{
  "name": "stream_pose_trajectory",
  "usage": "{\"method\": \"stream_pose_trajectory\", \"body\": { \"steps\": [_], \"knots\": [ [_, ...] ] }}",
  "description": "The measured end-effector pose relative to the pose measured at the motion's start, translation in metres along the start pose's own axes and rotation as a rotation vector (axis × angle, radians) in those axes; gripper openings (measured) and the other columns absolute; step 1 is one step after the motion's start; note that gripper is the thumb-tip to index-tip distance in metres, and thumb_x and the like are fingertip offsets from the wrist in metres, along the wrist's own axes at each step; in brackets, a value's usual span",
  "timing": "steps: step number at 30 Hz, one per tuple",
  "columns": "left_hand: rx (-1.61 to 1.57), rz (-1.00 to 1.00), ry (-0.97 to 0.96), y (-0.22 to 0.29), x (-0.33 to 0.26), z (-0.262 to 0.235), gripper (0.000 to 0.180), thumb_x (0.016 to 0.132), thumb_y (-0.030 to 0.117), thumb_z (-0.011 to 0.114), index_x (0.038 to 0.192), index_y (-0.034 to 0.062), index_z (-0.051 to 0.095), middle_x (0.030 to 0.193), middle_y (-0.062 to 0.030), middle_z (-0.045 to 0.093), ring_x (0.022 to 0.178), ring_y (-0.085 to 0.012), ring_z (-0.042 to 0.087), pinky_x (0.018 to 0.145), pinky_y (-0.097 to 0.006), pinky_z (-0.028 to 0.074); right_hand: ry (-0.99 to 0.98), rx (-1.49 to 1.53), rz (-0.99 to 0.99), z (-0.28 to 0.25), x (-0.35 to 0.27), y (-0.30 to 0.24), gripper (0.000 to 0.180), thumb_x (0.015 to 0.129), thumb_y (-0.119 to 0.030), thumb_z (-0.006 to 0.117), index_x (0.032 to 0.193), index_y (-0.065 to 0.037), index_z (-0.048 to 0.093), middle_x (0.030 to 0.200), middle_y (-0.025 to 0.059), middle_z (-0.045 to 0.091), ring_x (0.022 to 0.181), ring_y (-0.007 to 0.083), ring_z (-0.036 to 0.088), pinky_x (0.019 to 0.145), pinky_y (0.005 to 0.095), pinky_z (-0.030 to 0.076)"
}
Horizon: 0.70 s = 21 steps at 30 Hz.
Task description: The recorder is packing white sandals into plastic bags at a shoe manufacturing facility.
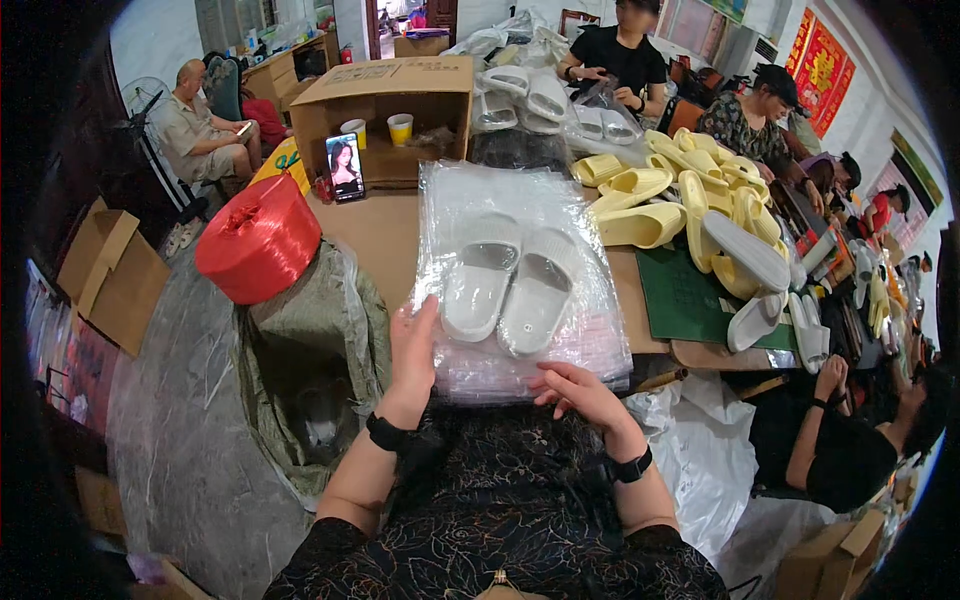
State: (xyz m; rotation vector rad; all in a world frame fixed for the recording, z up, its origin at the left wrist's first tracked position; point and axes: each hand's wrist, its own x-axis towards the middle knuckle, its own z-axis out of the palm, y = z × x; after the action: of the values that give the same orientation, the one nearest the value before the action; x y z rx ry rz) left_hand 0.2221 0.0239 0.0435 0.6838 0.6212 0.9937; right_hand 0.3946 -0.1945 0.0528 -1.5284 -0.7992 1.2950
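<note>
A pair of light grey slide slippers point(512, 285) lies side by side, toes away from me, on a thick stack of clear plastic bags point(590, 335). Glare makes it hard to tell whether the pair is inside the top bag. My left hand point(412, 350) rests against the stack's left edge, fingers stretched out beside the left slipper. At the near right corner my right hand point(585, 395) touches the bags, its fingers apart and slightly bent. Neither hand grips a slipper.
Yellow slippers point(640, 220) and grey ones pile up on the right, over a green mat point(675, 300). A red twine roll point(258, 238) sits left on a woven sack point(300, 340). Behind stand a phone point(344, 168) and a cardboard box point(385, 85). Several people work along the right.
</note>
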Motion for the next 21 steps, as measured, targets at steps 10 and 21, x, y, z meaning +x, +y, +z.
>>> {"method": "stream_pose_trajectory", "body": {
  "steps": [10, 21],
  "knots": [
    [0.368, 0.023, -0.091, -0.02, 0.01, 0.016, 0.071, 0.077, 0.007, 0.074, 0.138, 0.0035, 0.036, 0.133, -0.0163, 0.044, 0.107, -0.0219, 0.055, 0.078, -0.031, 0.051, 0.113, 0.668, -0.092, -0.013, 0.023, 0.018, 0.054, 0.1, -0.04, 0.048, 0.13, 0.004, 0.046, 0.123, 0.0188, 0.059, 0.103, 0.0238, 0.062, 0.077, 0.03, 0.054],
    [0.565, -0.302, -0.444, -0.006, 0.012, 0.029, 0.054, 0.083, 0.033, 0.073, 0.12, -0.0029, 0.054, 0.097, -0.009, 0.064, 0.073, -0.0124, 0.061, 0.061, -0.026, 0.049, 0.293, 0.51, -0.029, -0.028, 0.042, -0.003, 0.042, 0.096, -0.037, 0.058, 0.11, 0.003, 0.057, 0.093, 0.0157, 0.069, 0.072, 0.0157, 0.065, 0.051, 0.0226, 0.047]
  ]
}}
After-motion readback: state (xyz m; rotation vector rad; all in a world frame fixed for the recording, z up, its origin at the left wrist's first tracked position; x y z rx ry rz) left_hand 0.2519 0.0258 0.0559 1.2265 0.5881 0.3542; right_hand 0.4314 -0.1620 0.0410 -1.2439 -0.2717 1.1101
